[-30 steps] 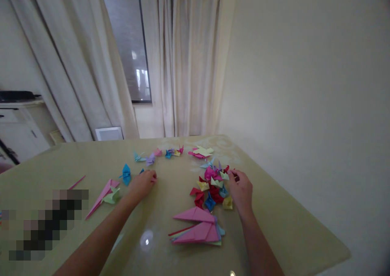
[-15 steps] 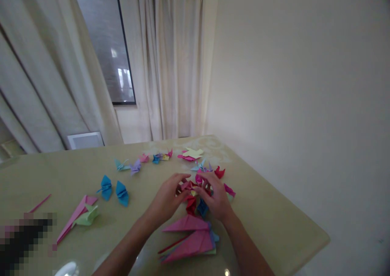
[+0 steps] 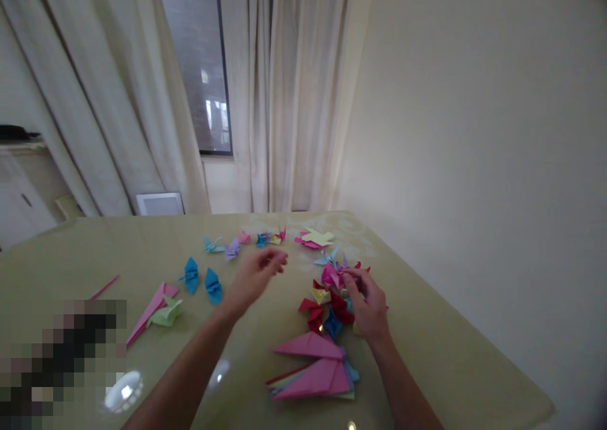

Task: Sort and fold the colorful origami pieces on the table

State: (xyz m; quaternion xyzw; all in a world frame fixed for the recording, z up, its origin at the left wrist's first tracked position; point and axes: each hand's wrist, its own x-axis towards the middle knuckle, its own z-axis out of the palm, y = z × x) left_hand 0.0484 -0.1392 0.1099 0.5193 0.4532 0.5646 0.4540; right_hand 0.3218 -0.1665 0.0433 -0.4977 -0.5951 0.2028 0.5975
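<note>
Head view: blurred left hand [image 3: 253, 278]; right hand [image 3: 368, 302] on origami pile [image 3: 327, 278], grip unclear.

no readable text, labels, brands or numbers anywhere in view

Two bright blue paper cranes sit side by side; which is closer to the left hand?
The right-hand blue crane: it lies between the other blue crane and the left hand, so it is the nearer one.
</note>
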